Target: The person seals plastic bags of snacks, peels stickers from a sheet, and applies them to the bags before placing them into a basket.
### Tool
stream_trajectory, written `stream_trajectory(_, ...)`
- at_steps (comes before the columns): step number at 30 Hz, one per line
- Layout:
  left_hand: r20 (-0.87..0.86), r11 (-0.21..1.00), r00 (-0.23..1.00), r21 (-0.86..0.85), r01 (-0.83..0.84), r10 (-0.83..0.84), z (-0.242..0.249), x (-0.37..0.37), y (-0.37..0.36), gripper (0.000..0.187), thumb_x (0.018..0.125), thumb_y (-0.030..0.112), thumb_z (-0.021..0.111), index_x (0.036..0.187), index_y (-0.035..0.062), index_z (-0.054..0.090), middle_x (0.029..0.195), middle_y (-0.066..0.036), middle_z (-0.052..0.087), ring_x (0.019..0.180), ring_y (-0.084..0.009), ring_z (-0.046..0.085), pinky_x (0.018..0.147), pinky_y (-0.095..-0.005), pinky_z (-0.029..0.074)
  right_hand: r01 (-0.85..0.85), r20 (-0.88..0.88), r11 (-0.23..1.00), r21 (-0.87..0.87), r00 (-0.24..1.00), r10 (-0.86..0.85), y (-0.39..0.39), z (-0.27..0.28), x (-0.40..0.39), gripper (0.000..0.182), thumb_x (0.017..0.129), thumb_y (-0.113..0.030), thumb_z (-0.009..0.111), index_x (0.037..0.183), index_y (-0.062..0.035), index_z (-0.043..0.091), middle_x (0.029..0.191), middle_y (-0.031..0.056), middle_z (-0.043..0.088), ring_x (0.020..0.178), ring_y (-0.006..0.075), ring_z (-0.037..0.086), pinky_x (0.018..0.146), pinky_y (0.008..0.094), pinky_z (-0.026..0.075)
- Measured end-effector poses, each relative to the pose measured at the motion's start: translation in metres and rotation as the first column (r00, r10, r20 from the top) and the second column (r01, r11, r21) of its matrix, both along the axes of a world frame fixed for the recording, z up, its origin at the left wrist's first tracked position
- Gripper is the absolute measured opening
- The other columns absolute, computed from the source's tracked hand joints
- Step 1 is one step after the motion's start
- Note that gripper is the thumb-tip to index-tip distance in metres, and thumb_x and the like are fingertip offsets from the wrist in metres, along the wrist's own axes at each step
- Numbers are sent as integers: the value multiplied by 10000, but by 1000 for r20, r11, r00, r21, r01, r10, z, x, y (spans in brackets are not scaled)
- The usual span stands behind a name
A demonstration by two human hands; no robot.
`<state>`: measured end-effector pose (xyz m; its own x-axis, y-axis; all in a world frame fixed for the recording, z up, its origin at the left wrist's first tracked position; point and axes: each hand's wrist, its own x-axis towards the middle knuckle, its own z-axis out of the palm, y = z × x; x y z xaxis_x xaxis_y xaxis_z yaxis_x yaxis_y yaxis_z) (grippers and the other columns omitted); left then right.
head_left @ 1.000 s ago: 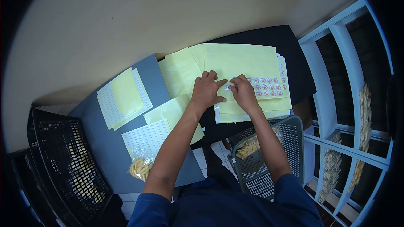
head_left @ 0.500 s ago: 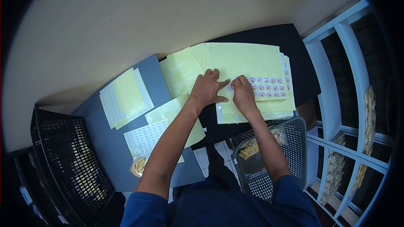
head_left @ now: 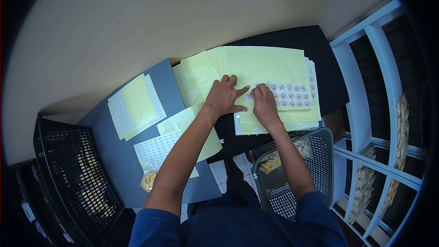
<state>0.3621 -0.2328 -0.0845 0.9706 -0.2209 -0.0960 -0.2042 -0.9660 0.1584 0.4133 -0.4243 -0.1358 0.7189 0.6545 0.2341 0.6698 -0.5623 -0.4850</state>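
Note:
My left hand (head_left: pixel 223 97) lies on the yellow sticker sheet (head_left: pixel 265 64) with its thumb and index finger spread apart; nothing is in it. Close to its right, my right hand (head_left: pixel 264 103) has its fingers pinched together at the left end of the rows of round orange-and-white stickers (head_left: pixel 291 95). Whatever is between those fingertips is too small to make out. More yellow sheets (head_left: pixel 195 77) lie under and left of the hands.
Label sheets (head_left: pixel 123 112) and a clear bag of yellowish pieces (head_left: pixel 149 179) lie on the grey table (head_left: pixel 119 155). A black basket (head_left: pixel 68 142) stands at the left, a grey basket (head_left: pixel 322 155) below the dark table (head_left: pixel 331 80). White shelving (head_left: pixel 361 77) rises at the right.
The camera view has shifted very slightly. Both hands keep nearly the same places, the left spread and the right pinched at the stickers.

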Motion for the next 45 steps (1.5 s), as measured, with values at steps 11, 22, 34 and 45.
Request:
stream_trajectory(11,4,1000,1000,-11,-8,8,-3,-3,1,789,711,670,772,1385,277,650,1119,-84,554,1042,-248,540,818,-390,523,98,-118,990,97,989,-86,3,16,-3,94,863,-76,710,900,10,702,975,164,596,918,357,630,795,456,511)
stream_trajectory(22,8,1000,1000,-10,-17,18,-1,-5,2,797,711,679,766,1391,281,645,1137,-85,557,1051,-250,539,822,-397,521,25,-127,987,161,992,-5,-6,22,-5,68,877,-69,693,892,-3,702,995,159,600,879,336,645,765,447,522)
stream_trajectory(34,3,1000,1000,-14,-22,22,-1,-7,3,789,705,676,771,1381,287,651,1141,-83,555,1061,-252,540,826,-409,521,-4,-99,991,131,995,17,-11,20,-12,93,904,-56,626,890,-14,708,1043,155,601,900,333,647,794,447,521)
stream_trajectory(45,6,998,998,-21,-62,62,2,-11,0,751,694,614,815,1365,313,659,1132,-82,567,1087,-260,545,814,-416,509,38,-30,939,342,999,-29,-32,54,-35,74,841,-19,739,899,-12,694,1103,142,656,984,316,673,847,400,516)
